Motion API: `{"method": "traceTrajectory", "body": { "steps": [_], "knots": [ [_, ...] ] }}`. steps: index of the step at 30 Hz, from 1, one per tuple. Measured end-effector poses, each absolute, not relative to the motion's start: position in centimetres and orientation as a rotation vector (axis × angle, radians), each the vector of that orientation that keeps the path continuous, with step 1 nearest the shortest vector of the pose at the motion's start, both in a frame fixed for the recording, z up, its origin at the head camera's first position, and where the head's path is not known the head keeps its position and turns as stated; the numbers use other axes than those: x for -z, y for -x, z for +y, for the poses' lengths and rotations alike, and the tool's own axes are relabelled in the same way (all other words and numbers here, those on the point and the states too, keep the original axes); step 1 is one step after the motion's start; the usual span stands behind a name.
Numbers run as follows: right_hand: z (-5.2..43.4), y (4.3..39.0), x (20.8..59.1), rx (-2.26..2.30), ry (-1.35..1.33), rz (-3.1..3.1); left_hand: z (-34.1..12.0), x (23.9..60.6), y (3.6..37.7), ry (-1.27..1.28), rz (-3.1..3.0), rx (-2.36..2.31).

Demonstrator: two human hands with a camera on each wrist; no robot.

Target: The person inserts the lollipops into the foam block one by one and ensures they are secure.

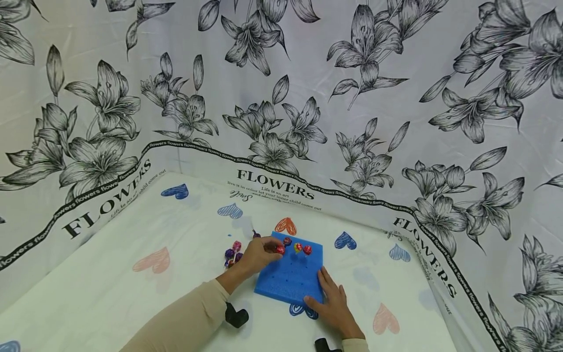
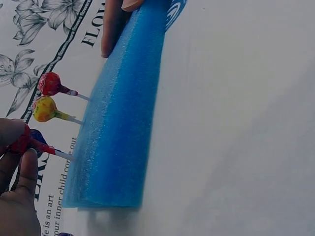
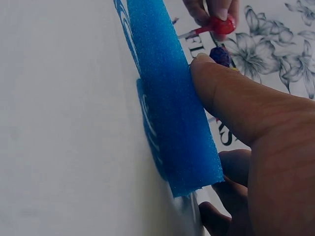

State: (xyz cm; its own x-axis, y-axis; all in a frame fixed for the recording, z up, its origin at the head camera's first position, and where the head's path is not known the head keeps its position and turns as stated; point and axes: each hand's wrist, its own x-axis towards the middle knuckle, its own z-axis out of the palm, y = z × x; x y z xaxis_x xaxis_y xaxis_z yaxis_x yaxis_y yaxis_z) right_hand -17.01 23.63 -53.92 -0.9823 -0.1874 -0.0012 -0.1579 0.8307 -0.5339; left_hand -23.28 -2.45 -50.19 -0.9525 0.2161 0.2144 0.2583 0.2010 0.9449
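A blue foam block (image 1: 290, 276) with rows of small holes lies on the white cloth. Three lollipops stand in its far row: a dark purple one (image 1: 287, 240), a yellow one (image 1: 298, 247) and a red one (image 1: 307, 250). My left hand (image 1: 273, 248) pinches another red lollipop (image 1: 280, 250) by its head at the block's far left corner, its stick (image 2: 61, 155) meeting the foam (image 2: 118, 123). My right hand (image 1: 332, 298) rests on the block's near right corner, with the thumb (image 3: 231, 96) pressing on the foam's top face (image 3: 172, 98).
A small heap of wrapped lollipops (image 1: 233, 254) lies on the cloth just left of my left hand. Flower-printed cloth walls (image 1: 281, 122) close in the back and both sides. Coloured hearts are printed on the table cloth (image 1: 110, 293).
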Motion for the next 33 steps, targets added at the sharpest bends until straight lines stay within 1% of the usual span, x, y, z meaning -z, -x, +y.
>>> {"method": "traceTrajectory", "body": {
  "steps": [17, 26, 33],
  "knots": [
    [23.5, 16.8, 53.9, 0.837, 0.274, 2.951, -2.4, 50.8, 22.9, 0.463, -2.458, 1.871],
    [23.4, 16.7, 53.6, 0.874, 0.275, 2.933, -2.7, 50.1, 22.8, 0.487, -2.474, 1.791],
    [23.3, 16.8, 53.5, 0.899, 0.271, 2.929, -3.5, 48.7, 23.0, 0.519, -2.428, 1.775]
  ]
}}
